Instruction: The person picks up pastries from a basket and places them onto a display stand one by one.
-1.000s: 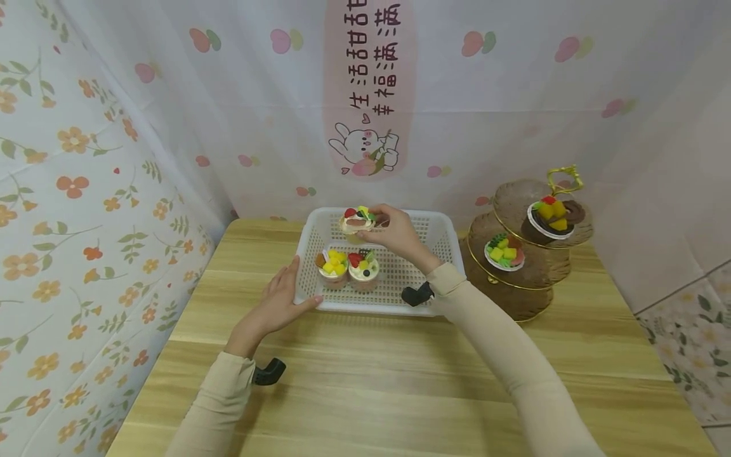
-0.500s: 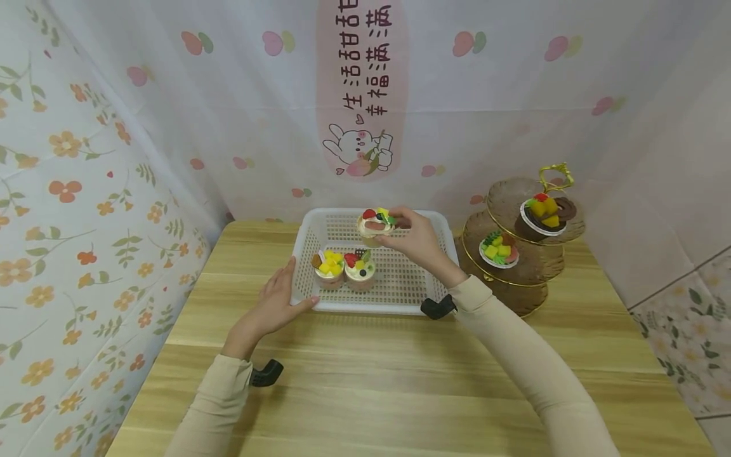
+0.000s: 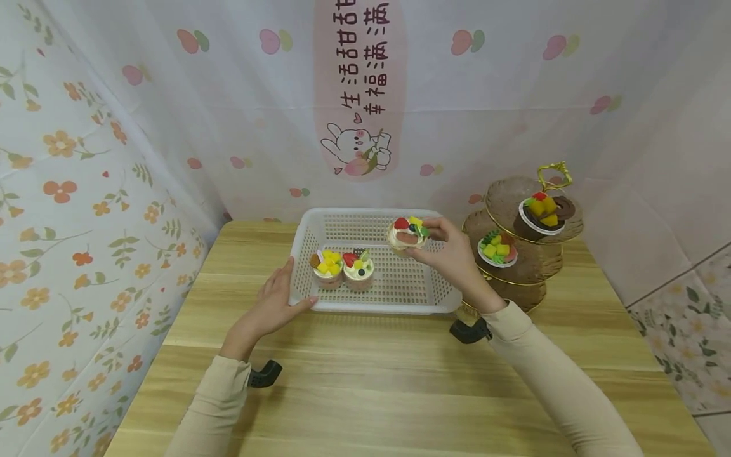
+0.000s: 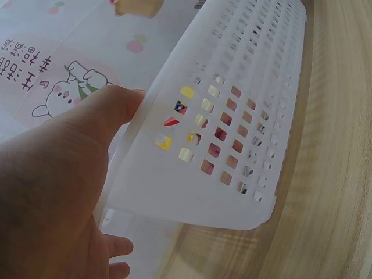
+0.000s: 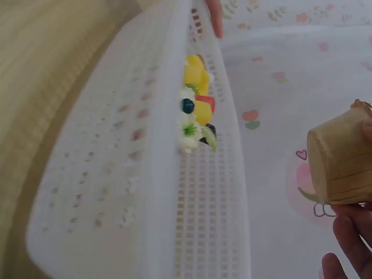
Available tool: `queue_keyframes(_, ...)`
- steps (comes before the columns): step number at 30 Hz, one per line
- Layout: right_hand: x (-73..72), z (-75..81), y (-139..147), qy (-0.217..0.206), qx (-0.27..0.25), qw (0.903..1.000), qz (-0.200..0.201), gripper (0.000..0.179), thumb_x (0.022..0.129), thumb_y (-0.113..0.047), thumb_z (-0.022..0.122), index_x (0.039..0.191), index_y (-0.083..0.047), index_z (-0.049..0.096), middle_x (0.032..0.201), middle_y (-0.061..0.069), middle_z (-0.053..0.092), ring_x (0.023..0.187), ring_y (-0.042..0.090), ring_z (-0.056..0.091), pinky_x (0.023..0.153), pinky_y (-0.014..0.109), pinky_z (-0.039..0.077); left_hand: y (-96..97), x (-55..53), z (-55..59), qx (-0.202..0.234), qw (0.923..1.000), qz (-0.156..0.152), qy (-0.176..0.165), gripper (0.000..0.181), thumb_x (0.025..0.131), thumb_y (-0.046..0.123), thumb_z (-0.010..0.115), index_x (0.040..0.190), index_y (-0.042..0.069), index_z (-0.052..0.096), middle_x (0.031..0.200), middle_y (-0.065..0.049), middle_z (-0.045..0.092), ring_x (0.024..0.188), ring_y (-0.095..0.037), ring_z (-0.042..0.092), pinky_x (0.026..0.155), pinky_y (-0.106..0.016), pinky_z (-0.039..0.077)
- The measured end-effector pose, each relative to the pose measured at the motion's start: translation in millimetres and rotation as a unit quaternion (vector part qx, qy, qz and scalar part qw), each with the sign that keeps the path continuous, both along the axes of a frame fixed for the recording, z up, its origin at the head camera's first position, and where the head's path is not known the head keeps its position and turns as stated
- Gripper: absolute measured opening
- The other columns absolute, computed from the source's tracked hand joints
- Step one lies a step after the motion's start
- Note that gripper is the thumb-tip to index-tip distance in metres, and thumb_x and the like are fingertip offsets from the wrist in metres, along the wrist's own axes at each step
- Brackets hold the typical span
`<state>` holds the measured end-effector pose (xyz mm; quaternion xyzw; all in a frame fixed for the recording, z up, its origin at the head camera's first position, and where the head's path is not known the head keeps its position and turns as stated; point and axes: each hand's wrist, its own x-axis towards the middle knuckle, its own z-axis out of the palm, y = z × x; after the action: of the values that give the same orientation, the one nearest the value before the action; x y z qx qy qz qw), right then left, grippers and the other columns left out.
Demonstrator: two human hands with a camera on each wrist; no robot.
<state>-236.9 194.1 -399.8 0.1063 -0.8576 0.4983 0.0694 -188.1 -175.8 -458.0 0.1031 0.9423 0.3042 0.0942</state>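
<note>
My right hand [image 3: 457,257] pinches a cupcake [image 3: 407,240] with cream, a red berry and yellow fruit on top, above the right part of a white plastic basket [image 3: 377,310]. In the right wrist view its beige cup [image 5: 340,160] shows side-on, higher than the basket rim. My left hand [image 3: 267,315] rests at the basket's front left corner, fingers straight along the left side. Its thumb [image 4: 110,107] lies on the front rim. Inside the basket stand two dessert cups side by side, one with yellow fruit cubes [image 3: 328,269], the other with red and green fruit [image 3: 358,273].
A tiered stand [image 3: 539,279] with gold rims is to the basket's right. It bears a chocolate cupcake [image 3: 539,219] on the top tier and a fruit-topped cupcake [image 3: 497,252] below. Behind the wooden table [image 3: 365,381] hangs a printed curtain [image 3: 485,127].
My right hand has carried the cupcake rightward across the basket, from behind the two cups to right of them. The left hand keeps its place at the corner; the head view has shifted slightly.
</note>
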Motion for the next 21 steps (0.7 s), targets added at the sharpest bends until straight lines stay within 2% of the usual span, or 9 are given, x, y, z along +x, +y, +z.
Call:
queue_keyframes(3,13.1,-5.2,9.7,0.01,0.007,0.9999,-0.004,0.059,0.079,-0.027,0.084,0.129,-0.01,0.057,0.125,0.017,0.068,0.121,0.036,0.057,0.1,0.06,0.045,-0.1,-0.2,-0.4,0.0,1.0,0.002,0.0,0.105,0.093,0.056,0.058,0.159,0.005,-0.005,0.164,-0.027,0.013,0.151,-0.05,0.006,0.115,-0.074,0.008)
queue_keyframes(7,31.4,-8.0,22.5,0.025,0.01,0.9996,-0.013,0.059,0.079,-0.022,0.084,0.129,-0.006,0.056,0.123,0.02,0.068,0.123,0.035,0.057,0.108,0.061,0.038,0.3,-0.4,-0.8,0.0,1.0,0.0,-0.001,0.105,0.093,0.056,0.058,0.159,0.005,-0.005,0.164,-0.027,0.013,0.152,-0.049,0.005,0.116,-0.074,0.008)
queue_keyframes(15,51.2,-6.5,46.9,0.054,0.033,0.9968,-0.049,0.057,0.078,-0.02,0.084,0.125,-0.004,0.057,0.121,0.02,0.069,0.121,0.034,0.058,0.103,0.059,0.04,0.2,-0.1,-1.1,-0.005,1.0,0.004,-0.003,0.105,0.093,0.057,0.057,0.159,0.005,-0.006,0.164,-0.027,0.012,0.151,-0.05,0.005,0.116,-0.074,0.008)
queue_keyframes(17,55.9,-6.2,51.7,0.061,0.037,0.9957,-0.059,0.056,0.077,-0.018,0.085,0.124,-0.004,0.058,0.118,0.019,0.071,0.117,0.025,0.061,0.102,0.056,0.043,0.5,0.2,-1.0,-0.005,1.0,0.004,-0.003,0.105,0.093,0.057,0.057,0.159,0.005,-0.006,0.164,-0.027,0.012,0.151,-0.05,0.005,0.116,-0.073,0.008)
queue_keyframes(21,68.0,-7.7,61.4,0.075,0.053,0.9921,-0.085,0.057,0.075,-0.016,0.086,0.124,-0.005,0.06,0.116,0.018,0.072,0.106,-0.009,0.058,0.096,0.044,0.046,1.0,0.8,-0.6,-0.001,1.0,0.005,-0.007,0.106,0.093,0.06,0.056,0.159,0.006,-0.007,0.164,-0.027,0.011,0.152,-0.049,0.004,0.117,-0.072,0.007)
